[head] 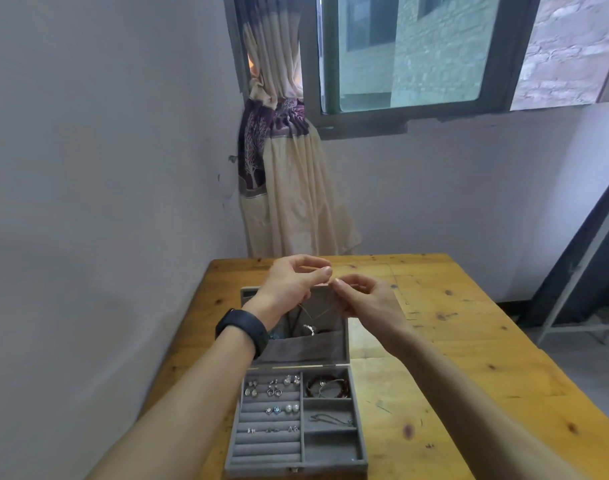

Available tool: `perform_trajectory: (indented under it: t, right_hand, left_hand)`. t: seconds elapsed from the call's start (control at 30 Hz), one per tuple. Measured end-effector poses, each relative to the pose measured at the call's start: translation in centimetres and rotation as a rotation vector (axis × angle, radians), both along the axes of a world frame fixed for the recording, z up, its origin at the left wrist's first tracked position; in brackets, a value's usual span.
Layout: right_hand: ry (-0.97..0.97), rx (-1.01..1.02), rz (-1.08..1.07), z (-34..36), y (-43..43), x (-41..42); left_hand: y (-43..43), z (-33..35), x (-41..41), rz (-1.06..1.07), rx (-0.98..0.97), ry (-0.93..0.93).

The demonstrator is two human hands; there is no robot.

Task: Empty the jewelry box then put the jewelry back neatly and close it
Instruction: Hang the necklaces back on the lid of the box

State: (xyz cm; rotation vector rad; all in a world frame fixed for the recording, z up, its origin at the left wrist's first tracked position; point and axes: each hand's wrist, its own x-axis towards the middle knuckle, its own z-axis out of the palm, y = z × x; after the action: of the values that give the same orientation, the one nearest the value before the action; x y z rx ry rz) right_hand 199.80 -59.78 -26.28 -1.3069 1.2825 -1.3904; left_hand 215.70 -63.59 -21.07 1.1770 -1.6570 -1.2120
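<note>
A grey velvet jewelry box (360, 452) stands open on the wooden table (469, 341), its lid (331, 303) upright. Several earrings (272, 389) sit in the ring rolls at the left. A dark bracelet (327, 386) lies in the top right compartment, and a thin chain (331, 419) in the one below. My left hand (292, 282) and my right hand (362, 299) are raised in front of the lid, both pinching a thin necklace (317, 311) that hangs down toward the lid's pocket (303, 348). More pieces hang inside the lid.
The table stands in a corner, with a wall close on the left and a curtain (289, 188) and window (410, 53) behind it. A dark frame (580, 258) leans at the right. Bare wood lies to the right of the box.
</note>
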Motion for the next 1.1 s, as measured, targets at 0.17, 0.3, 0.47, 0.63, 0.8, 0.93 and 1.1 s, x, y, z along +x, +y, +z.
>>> perform_trajectory:
  t: [0.17, 0.3, 0.47, 0.63, 0.8, 0.93, 1.1]
  right_hand:
    - [0.184, -0.040, -0.129, 0.1, -1.7, -0.9]
    - [0.207, -0.041, -0.156, -0.2, -2.1, -1.3]
    - [0.192, -0.026, -0.111, 0.0, -1.5, -1.2]
    - [0.132, 0.033, 0.017, 0.6, -0.7, -1.6]
    - [0.081, 0.052, 0.058, 1.1, 0.5, -2.4]
    - [0.084, 0.085, 0.035, 0.2, 2.2, -2.0]
    - [0.139, 0.104, 0.039, -3.0, 5.7, -0.7]
  left_hand:
    - [-1.0, -0.8, -0.1, -0.066, -0.050, -0.221]
    - [-1.4, -1.2, -0.5, -0.018, -0.148, -0.327]
    - [-1.2, -1.2, -0.7, -0.083, 0.033, -0.036]
    - [-0.9, -1.7, -0.9, -0.068, 0.090, 0.082]
    - [-0.4, -1.5, -1.3, -0.109, 0.236, 0.221]
    - [0.1, -1.5, -1.6, -0.113, 0.233, 0.258]
    - [1.4, -2.0, -1.5, -0.089, 0.317, 0.410]
